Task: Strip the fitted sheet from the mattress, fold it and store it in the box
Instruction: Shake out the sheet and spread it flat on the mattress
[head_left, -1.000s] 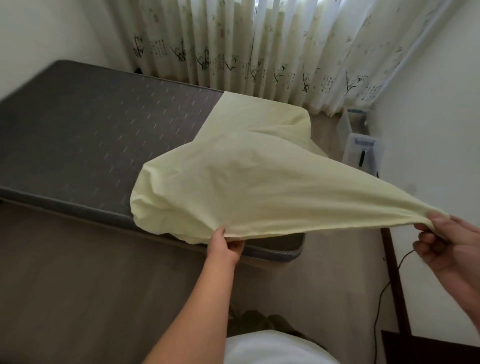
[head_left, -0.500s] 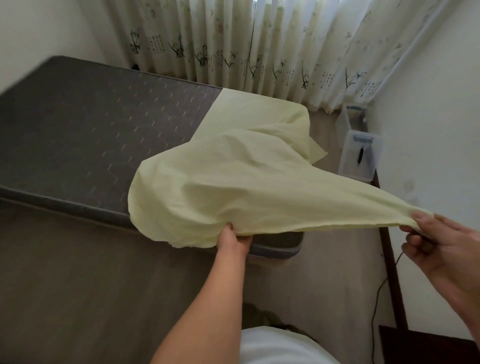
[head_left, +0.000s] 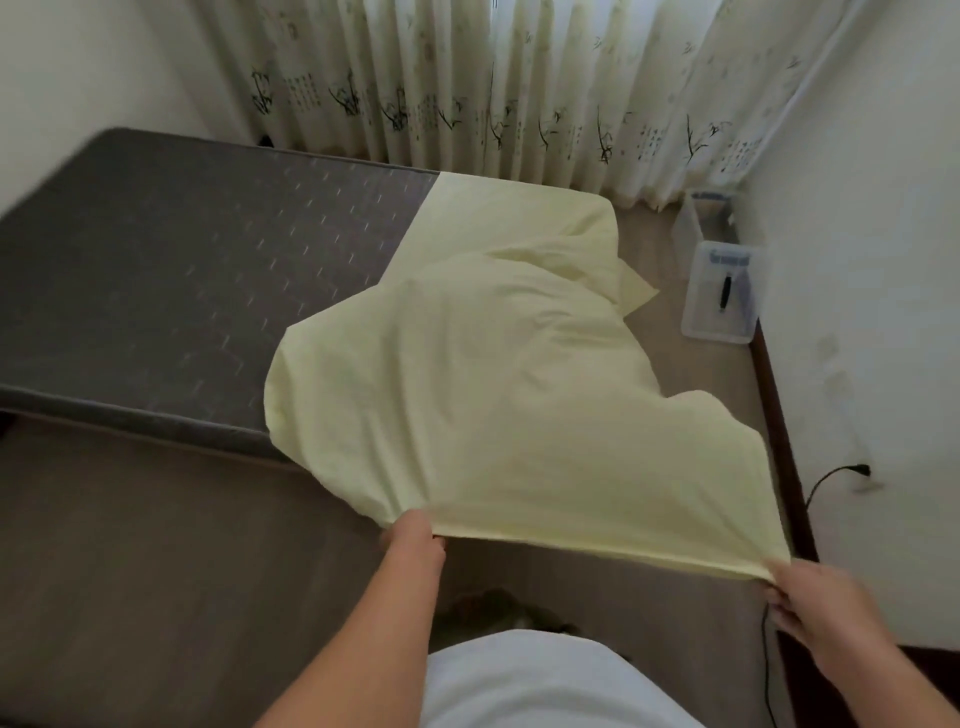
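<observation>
A pale yellow fitted sheet (head_left: 498, 405) hangs stretched between my hands and trails back over the far right corner of the dark grey mattress (head_left: 197, 291). My left hand (head_left: 413, 535) grips the sheet's near edge at the centre. My right hand (head_left: 810, 597) grips the same edge at the lower right. Most of the mattress top lies bare. A clear plastic box (head_left: 722, 291) sits on the floor by the right wall, with a second clear container (head_left: 701, 218) behind it.
Patterned curtains (head_left: 519, 93) hang behind the mattress. A dark baseboard (head_left: 779, 426) runs along the right wall, and a black cable (head_left: 826, 480) plugs into the wall there. Brown floor (head_left: 156, 545) lies in front of the mattress.
Both hands have pulled the sheet edge toward me and lower; the right hand came down and in. More sheet hangs off the mattress's near corner and covers it.
</observation>
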